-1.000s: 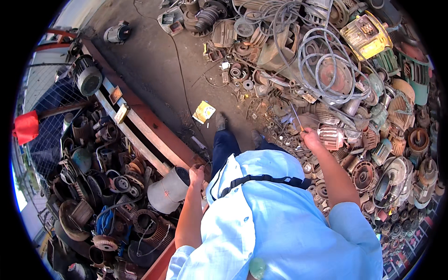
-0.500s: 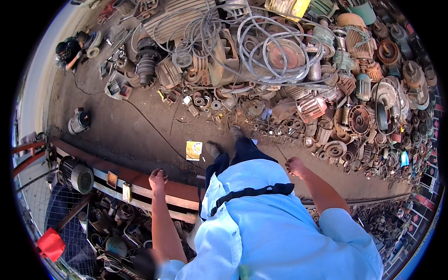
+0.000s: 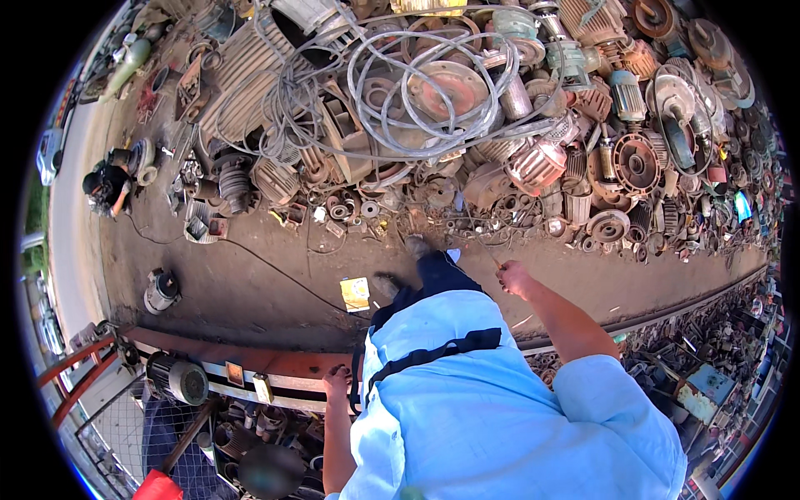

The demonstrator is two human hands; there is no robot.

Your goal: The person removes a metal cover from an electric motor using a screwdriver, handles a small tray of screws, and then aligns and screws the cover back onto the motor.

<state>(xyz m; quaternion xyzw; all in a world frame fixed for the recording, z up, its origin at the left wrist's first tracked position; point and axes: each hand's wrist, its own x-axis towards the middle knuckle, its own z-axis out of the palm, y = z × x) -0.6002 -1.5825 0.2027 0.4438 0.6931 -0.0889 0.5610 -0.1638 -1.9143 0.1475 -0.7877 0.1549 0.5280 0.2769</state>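
Note:
My left hand hangs by my side with its fingers curled in, next to the edge of a long rust-red metal beam. Whether anything lies inside those fingers is hidden. Out in front on the right, my right hand is closed, with a thin stick-like piece poking out from the fingertips. Its kind is too small to make out. Below my hands are my shoes on the dirt floor, beside a flat yellow-and-white packet.
A large heap of old motors and rusty parts spreads ahead, with coiled grey cable on top. A loose motor stands at left; another motor rests by the beam. A thin dark cable crosses the floor. Another person crouches far left.
My view has swung to the right and the scene sits lower at the left. My left hand has come closer to my body; my right hand stays held out in front.

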